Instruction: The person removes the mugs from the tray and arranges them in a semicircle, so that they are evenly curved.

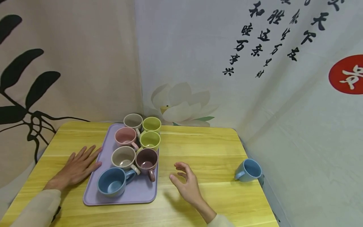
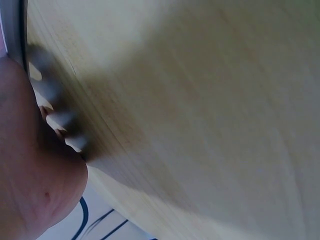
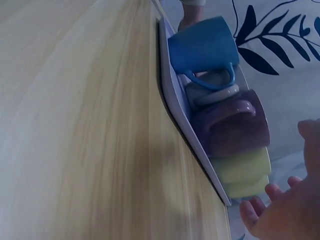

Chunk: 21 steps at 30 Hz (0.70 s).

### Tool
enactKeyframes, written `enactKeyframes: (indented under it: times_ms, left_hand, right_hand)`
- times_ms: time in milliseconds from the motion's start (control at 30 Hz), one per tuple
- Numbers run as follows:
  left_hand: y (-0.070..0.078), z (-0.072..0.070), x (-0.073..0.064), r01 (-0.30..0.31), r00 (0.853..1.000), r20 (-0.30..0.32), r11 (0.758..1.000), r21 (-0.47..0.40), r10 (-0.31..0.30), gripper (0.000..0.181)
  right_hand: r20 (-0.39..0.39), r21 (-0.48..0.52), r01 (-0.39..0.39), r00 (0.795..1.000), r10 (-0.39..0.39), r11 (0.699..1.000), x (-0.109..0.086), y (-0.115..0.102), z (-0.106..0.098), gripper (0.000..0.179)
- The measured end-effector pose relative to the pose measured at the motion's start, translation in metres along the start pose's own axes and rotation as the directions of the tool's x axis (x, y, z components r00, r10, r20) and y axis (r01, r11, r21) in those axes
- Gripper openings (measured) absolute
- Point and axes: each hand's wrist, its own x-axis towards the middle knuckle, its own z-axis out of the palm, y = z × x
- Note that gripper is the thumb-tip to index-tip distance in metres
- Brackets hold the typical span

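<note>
Presently, I have on the remote feed: left hand (image 1: 76, 168), one, at the lower left of the head frame, fingers straight and spread, gripping nothing, fingertips and thumb at the near side rim of a tray. Right hand (image 1: 187, 186), one, lower middle, fingers loosely bent, thumb apart, released, raised over the table (image 1: 198, 148).

Tray (image 1: 139, 195), lilac, left of centre in the frame, bearing seven cups. At its lower end, a blue cup (image 1: 110, 184), handle toward the right of the frame. Above that, a beige cup (image 1: 123, 157) with a brown cup (image 1: 146, 159) just beside it. Further up, a pink cup (image 1: 125, 137) and a green cup (image 1: 150, 140). At the top, a grey cup (image 1: 132, 120) and a second green cup (image 1: 151, 124).

Apart from these, I log another blue cup (image 1: 248, 170), upright at the right of the frame, near the table's edge. Backing: a pale cloth (image 1: 184, 47) with dark lettering at upper right and a printed flower (image 1: 181, 104) at centre.
</note>
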Motion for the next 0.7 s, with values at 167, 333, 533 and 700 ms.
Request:
enactKeyframes:
  times_ms: [167, 333, 533, 700]
  left_hand:
    - [0.0, 0.0, 0.0, 0.003, 1.0, 0.003, 1.0, -0.007, -0.002, 0.084]
    - [0.0, 0.0, 0.0, -0.002, 1.0, 0.0, 1.0, -0.003, 0.002, 0.084]
    - [-0.002, 0.002, 0.0, -0.006, 1.0, -0.003, 1.0, -0.003, 0.006, 0.084]
    - [-0.003, 0.002, 0.001, -0.006, 1.0, -0.004, 1.0, -0.003, 0.006, 0.084]
  right_hand:
    - [0.069, 0.011, -0.001, 0.998, 0.0, 1.0, 0.0, -0.002, 0.012, 0.055]
    - [0.114, 0.009, 0.009, 0.993, -0.01, 1.0, 0.0, -0.001, 0.024, 0.055]
    - [0.159, -0.002, 0.019, 0.987, -0.019, 1.0, -0.002, 0.0, 0.034, 0.058]
    - [0.18, -0.004, 0.024, 0.983, -0.023, 1.0, -0.002, 0.002, 0.041, 0.059]
